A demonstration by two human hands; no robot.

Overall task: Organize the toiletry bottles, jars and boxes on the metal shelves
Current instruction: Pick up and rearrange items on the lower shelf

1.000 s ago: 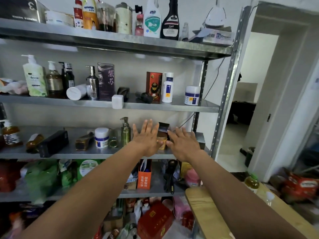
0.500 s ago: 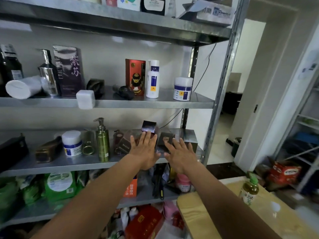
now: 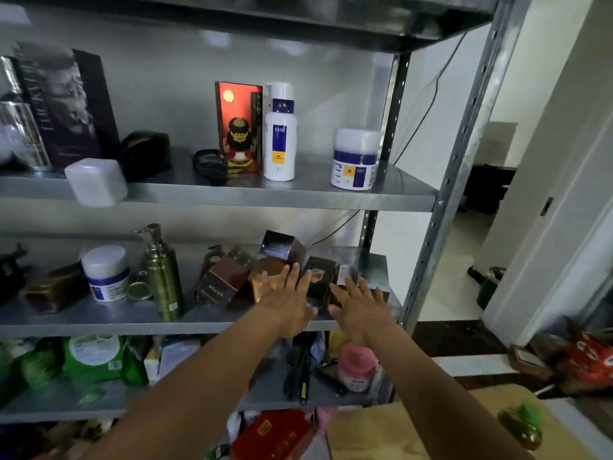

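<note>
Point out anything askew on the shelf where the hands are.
A small dark glossy box perches tilted atop the clutter beyond the left hand, and the maroon cardboard box beside it leans over. On the metal shelf above, a white square jar seems to overhang the front edge.

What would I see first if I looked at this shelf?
The left hand and right hand reach with spread fingers toward a jumble of small dark boxes on the middle shelf. On the shelf above, a bright red box stands beside a white bottle.
</note>
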